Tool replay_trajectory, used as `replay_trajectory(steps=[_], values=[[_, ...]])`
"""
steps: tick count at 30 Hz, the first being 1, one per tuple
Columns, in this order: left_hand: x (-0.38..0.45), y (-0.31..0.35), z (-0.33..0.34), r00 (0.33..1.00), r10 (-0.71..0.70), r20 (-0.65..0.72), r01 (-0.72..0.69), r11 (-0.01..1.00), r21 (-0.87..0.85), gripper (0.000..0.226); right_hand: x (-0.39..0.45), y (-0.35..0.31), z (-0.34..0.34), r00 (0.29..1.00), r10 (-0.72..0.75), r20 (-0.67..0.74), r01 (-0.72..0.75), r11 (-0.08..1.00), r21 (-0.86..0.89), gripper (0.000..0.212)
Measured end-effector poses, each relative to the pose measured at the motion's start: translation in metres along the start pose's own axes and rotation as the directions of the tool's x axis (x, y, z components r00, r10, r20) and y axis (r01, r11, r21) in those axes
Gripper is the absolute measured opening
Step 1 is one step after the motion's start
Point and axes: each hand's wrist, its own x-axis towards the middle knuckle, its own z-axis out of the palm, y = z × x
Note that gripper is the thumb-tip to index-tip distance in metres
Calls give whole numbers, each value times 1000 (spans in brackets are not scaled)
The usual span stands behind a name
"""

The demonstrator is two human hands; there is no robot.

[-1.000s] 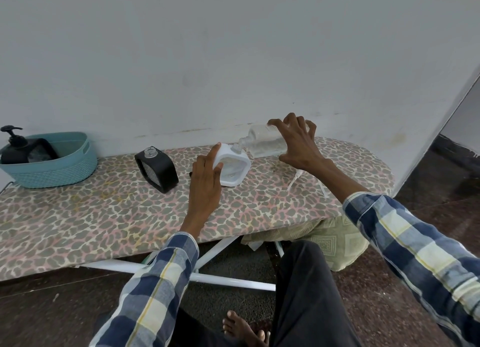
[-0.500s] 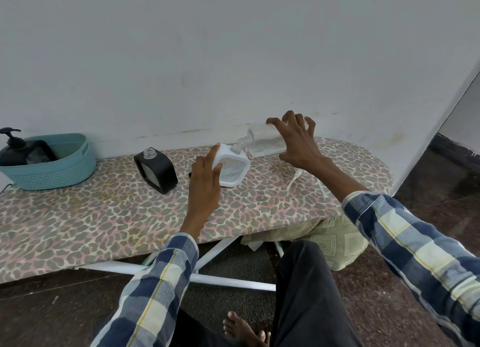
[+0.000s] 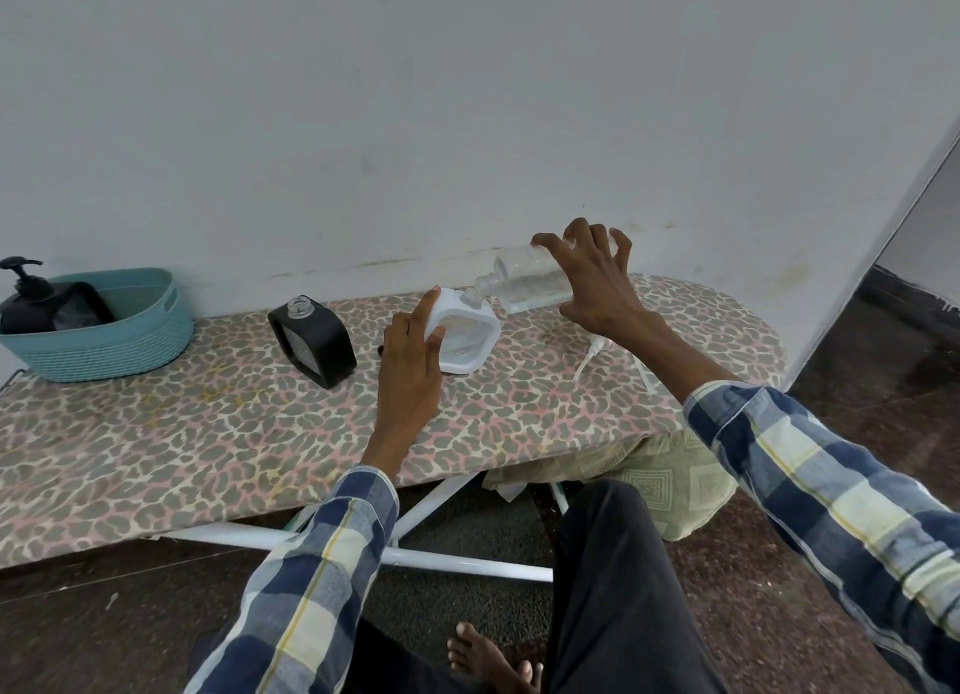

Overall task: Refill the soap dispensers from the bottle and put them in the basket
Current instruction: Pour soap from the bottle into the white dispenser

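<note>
The right hand [image 3: 592, 283] grips the clear bottle [image 3: 524, 284] from above, fingers curled round it; its long axis lies near level, mouth pointing left and touching the white dispenser's [image 3: 465, 337] neck. The left hand [image 3: 413, 358] steadies that dispenser, tilted on the board [image 3: 208, 433], fingers straight against its side. Pouring seems under way; next comes refitting its pump, then the uncapped black dispenser [image 3: 313, 341].

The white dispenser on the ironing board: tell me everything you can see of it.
The white dispenser is a squarish, rounded-corner body of white plastic, as it looks, with a clear window in its face showing some pale contents. Its pump is off and its short neck is open. It stands on the leopard-print ironing board, leaning slightly. The left hand steadies its left side, index finger along the upper edge. The right hand holds the clear bottle tipped nearly flat, its mouth at the neck.
</note>
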Motion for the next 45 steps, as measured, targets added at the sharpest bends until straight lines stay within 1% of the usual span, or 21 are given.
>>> replay_trajectory(steps=[45], values=[[-1, 2, -2, 1000, 8, -5, -8, 1000, 14, 49, 4, -5, -11, 1000, -21, -15, 20, 998, -58, 103]])
